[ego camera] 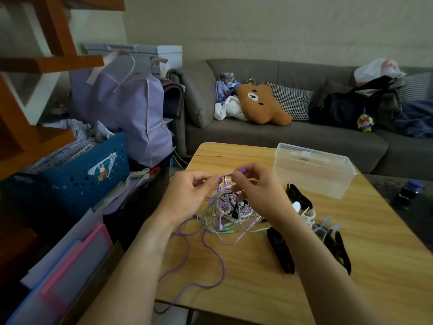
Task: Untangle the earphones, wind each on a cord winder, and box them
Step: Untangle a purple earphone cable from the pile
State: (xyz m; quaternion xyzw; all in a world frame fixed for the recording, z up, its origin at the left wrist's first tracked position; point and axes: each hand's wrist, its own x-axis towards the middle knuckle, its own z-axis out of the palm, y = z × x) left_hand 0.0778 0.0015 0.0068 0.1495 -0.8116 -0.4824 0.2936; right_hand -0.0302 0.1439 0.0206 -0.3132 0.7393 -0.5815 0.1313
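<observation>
A tangle of earphones (228, 211), purple, green, white and black, lies in the middle of the wooden table (375, 266). My left hand (187, 191) and my right hand (257, 188) hover just above it, each pinching the purple earphone cord (225, 176) stretched between them. The right hand's fingertips hold a purple earbud piece (242, 170). A loose loop of the purple cord (210, 259) trails over the table's front left edge. Black cord winders (280, 250) (298, 195) and white cord winders (307, 213) lie to the right. A clear plastic box (311, 168) stands at the back right.
A grey sofa (281, 137) with a bear cushion (262, 104), pillows and bags runs behind the table. To the left are a blue basket (89, 174), a purple bag (131, 113) and folders (70, 261). A dark jar (410, 191) sits off the table's right side.
</observation>
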